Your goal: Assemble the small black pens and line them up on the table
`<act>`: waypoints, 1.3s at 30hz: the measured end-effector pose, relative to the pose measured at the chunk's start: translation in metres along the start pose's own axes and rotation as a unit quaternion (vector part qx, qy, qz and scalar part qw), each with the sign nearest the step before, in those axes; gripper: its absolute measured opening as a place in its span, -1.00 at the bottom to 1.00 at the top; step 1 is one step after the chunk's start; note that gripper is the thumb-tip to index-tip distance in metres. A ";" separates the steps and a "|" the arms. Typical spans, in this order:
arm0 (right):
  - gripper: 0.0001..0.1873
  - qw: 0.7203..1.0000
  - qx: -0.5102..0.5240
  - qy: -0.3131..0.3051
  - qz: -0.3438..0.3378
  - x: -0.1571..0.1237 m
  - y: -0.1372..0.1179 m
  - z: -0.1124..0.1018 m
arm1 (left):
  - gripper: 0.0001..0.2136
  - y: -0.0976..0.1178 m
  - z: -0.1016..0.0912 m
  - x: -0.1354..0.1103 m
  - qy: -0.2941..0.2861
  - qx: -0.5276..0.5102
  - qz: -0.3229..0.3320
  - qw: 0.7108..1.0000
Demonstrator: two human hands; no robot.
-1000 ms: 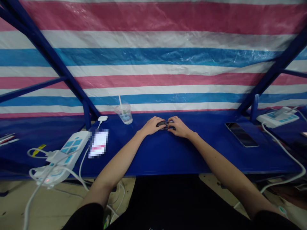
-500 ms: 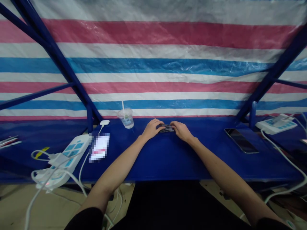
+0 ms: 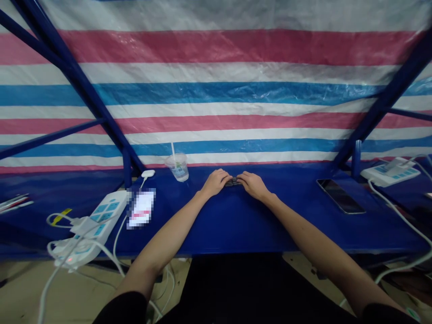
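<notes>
Both my arms reach forward over a blue table [image 3: 236,225]. My left hand [image 3: 216,181] and my right hand [image 3: 252,183] meet at the far middle of the table, fingers curled around a small dark object [image 3: 233,182] held between them. Only a narrow strip of that object shows between the fingertips; I cannot make out what it is. It rests on or just above the table surface.
A plastic cup with a straw [image 3: 177,165] stands left of my hands. A white power strip [image 3: 91,222] with cables and a blurred white card [image 3: 141,209] lie at the left. A dark phone [image 3: 340,195] lies at the right, another power strip [image 3: 389,171] beyond it. A striped tarp backs the table.
My hands have drawn closer together over the dark object, so less of it shows. The view has tilted slightly.
</notes>
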State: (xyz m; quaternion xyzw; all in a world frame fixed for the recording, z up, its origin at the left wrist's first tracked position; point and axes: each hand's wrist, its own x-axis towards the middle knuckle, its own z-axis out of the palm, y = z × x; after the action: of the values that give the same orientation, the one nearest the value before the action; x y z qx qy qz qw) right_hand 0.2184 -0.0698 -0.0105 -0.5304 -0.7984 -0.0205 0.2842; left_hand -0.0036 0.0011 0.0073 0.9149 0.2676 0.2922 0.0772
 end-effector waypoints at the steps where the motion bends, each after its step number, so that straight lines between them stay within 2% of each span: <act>1: -0.66 1.000 -0.002 0.000 -0.001 0.000 0.000 0.000 | -0.58 0.000 0.000 0.001 -0.004 0.004 0.002 1.000; 6: -0.67 1.000 0.011 -0.008 -0.012 0.000 0.001 -0.003 | -0.48 0.005 -0.001 0.004 -0.031 0.014 -0.018 0.999; 12: -0.71 1.000 0.022 -0.011 -0.006 -0.001 0.003 -0.003 | -0.48 0.005 0.000 0.003 -0.037 0.016 -0.018 0.999; 16: -0.71 1.000 0.019 0.002 -0.001 -0.001 0.001 -0.002 | -0.59 0.004 0.000 0.000 -0.032 0.016 -0.016 0.999; 21: -0.70 0.999 0.025 0.025 0.021 -0.001 0.002 -0.002 | -0.74 0.002 -0.001 -0.002 0.005 0.001 -0.041 0.999; 27: -0.70 0.999 0.026 0.017 0.032 -0.002 0.007 -0.003 | -0.78 0.003 0.000 0.000 0.009 0.002 -0.030 0.999; 39: -0.73 0.999 0.034 0.001 0.008 0.000 0.008 -0.001 | -0.69 -0.001 0.002 0.001 -0.007 0.009 0.016 1.000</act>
State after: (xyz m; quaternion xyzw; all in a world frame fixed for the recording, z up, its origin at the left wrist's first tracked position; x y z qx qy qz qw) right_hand 0.2254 -0.0661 -0.0121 -0.5265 -0.7942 0.0084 0.3033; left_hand -0.0021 0.0028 0.0062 0.9218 0.2550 0.2844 0.0666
